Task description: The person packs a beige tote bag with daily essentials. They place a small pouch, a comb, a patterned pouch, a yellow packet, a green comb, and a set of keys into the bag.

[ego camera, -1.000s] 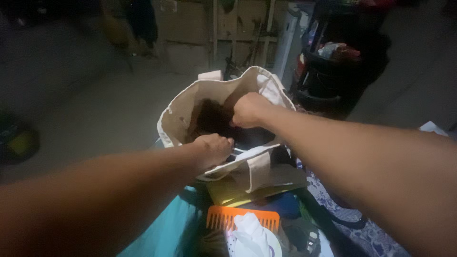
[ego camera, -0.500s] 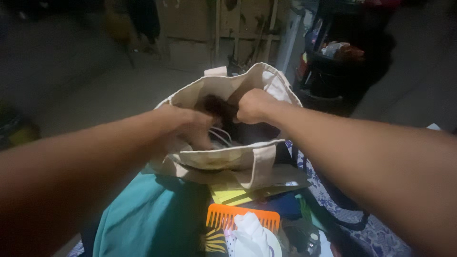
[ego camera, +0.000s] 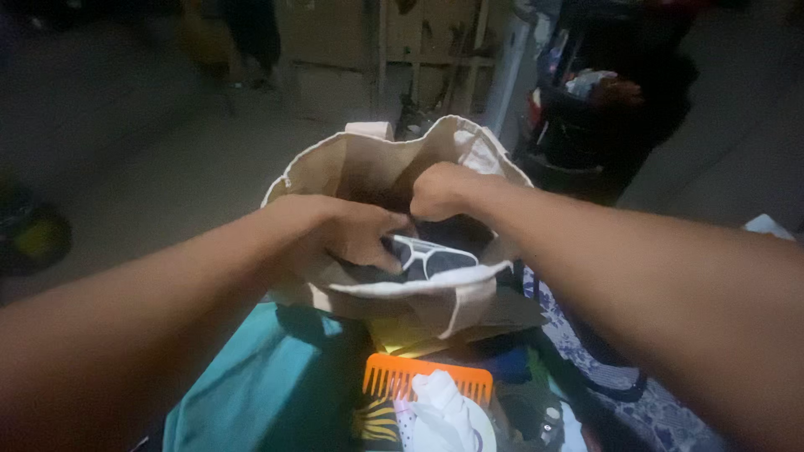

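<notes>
A cream canvas tote bag (ego camera: 381,172) is seen from above, its mouth held wide, with both bare hands reaching into it. The left hand (ego camera: 352,234) is curled inside the near wall of the bag, and its fingers (ego camera: 381,251) are closed on the left end of a pair of white-framed sunglasses (ego camera: 431,258). The sunglasses lie just inside the bag's near rim, dark lenses facing up, extending rightward from those fingers. The right hand (ego camera: 440,191) is bent down at the wrist into the far side of the bag; its fingers are hidden by the knuckles and the dark interior, so whether they are together or apart cannot be told. The sunglasses are placed below and just beside this hand, with no contact visible. In front of the bag, an orange comb (ego camera: 394,378) is lying beside a white crumpled cloth (ego camera: 444,402), with a teal fabric (ego camera: 268,385) to the left and a blue patterned cloth (ego camera: 586,351) to the right.
</notes>
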